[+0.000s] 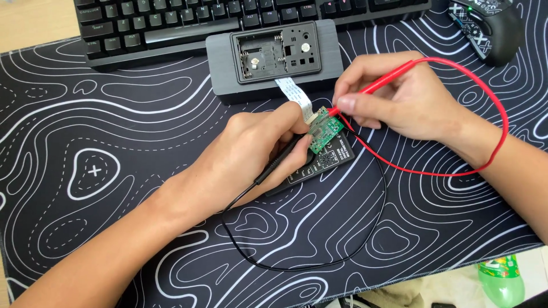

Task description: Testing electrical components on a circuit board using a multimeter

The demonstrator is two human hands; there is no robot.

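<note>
My left hand (251, 151) grips a black probe (282, 158) and rests its tip on a small green circuit board (325, 128). My right hand (394, 94) pinches a red probe (379, 84) whose tip touches the board's upper edge. The board lies over a black multimeter (319, 165), mostly hidden beneath my left hand. A white ribbon cable (297, 94) runs from the board up to an opened grey device (274, 57). The red lead (491, 108) loops around my right wrist; the black lead (319, 262) curves across the mat.
A black keyboard (171, 25) lies along the far edge and a black mouse (485, 28) sits at the top right. Everything rests on a black desk mat (85, 171) with white contour lines. A green bottle (502, 279) lies off the mat at the bottom right.
</note>
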